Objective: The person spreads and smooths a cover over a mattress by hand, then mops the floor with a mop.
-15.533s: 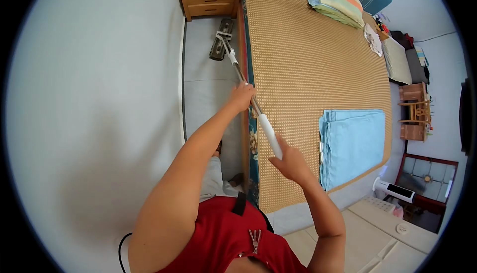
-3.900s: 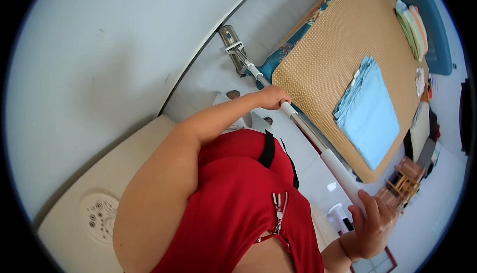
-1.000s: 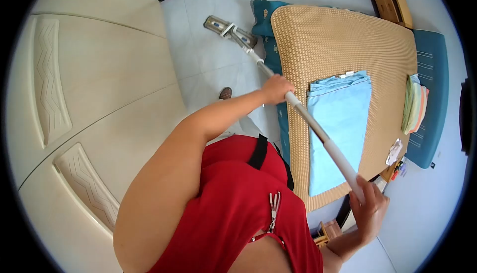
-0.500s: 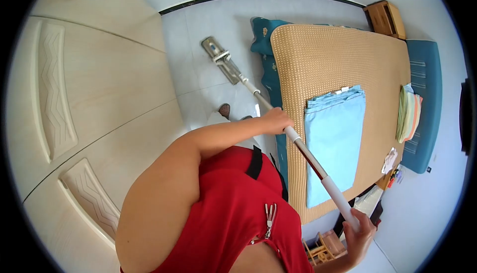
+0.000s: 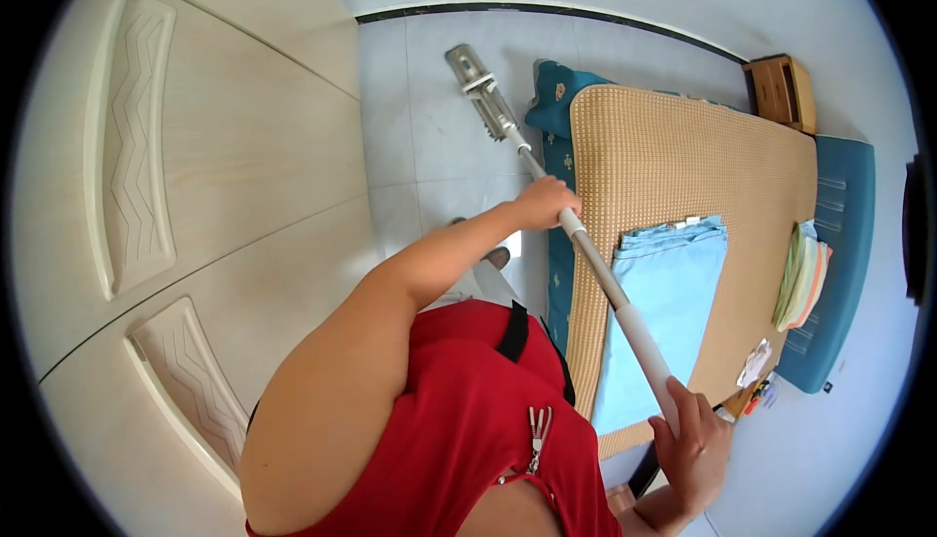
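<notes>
A long mop reaches diagonally across the head view, its flat metal-framed head [image 5: 485, 96] on the grey tiled floor near the bed's corner. My left hand [image 5: 547, 203] is closed around the middle of the mop pole [image 5: 600, 273], beside the bed's edge. Farther down, my right hand [image 5: 695, 449] grips the white upper end of the handle [image 5: 646, 347]. Beneath the pole, a folded light blue cloth [image 5: 673, 283] lies on the woven bed mat [image 5: 683, 146].
Pale cabinet doors [image 5: 254, 117] with long moulded handles stand on the left. A wooden nightstand [image 5: 781, 93] is beside the bed's teal headboard [image 5: 841, 244]. Striped bedding [image 5: 803, 278] and a small pale cloth [image 5: 754, 361] lie by the headboard. Teal fabric [image 5: 566, 98] hangs at the bed corner.
Compared with half a second ago, the view has shifted, and bed and cabinets appear at different places. The mop head is nearer the wall edge. Both hands still hold the pole.
</notes>
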{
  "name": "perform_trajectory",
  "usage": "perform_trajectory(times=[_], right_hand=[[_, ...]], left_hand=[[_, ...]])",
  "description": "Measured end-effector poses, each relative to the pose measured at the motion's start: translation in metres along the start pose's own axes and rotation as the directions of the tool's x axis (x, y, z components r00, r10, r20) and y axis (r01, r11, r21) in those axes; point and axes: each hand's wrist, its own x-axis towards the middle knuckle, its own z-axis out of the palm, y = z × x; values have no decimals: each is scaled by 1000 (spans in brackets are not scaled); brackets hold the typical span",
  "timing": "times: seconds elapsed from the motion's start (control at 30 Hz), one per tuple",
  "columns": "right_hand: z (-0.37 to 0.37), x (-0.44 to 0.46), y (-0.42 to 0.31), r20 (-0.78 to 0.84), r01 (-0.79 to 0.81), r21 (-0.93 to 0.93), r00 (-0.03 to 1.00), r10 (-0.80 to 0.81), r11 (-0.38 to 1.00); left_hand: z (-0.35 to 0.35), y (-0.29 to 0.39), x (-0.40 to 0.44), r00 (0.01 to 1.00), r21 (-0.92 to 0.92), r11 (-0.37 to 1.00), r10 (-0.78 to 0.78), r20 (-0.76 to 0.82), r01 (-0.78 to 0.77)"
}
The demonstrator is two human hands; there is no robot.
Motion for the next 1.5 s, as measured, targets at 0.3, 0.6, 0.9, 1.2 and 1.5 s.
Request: perform_trajectory(times=[0.3,0.6,0.9,1.2,1.5], right_hand=[[9,36,4,-145,58,75,988,-47,995],[14,140,-47,-333,292,-88,892,-305,952],[29,157,-43,-278,485,-258,791,-545,836],[43,57,23,-270,518,-317,754,-599,795],[96,-100,119,-370,539,-262,710,-599,801]], left_hand=[[-33,-32,-21,975,104,988,-91,-203,114],[-117,-120,-26,873,110,975,-118,-473,191],[-92,-141,-57,747,86,937,-212,-630,338],[28,-38,-73,569,28,896,-256,-782,443],[188,115,-123,511,-76,857,-373,-774,510]])
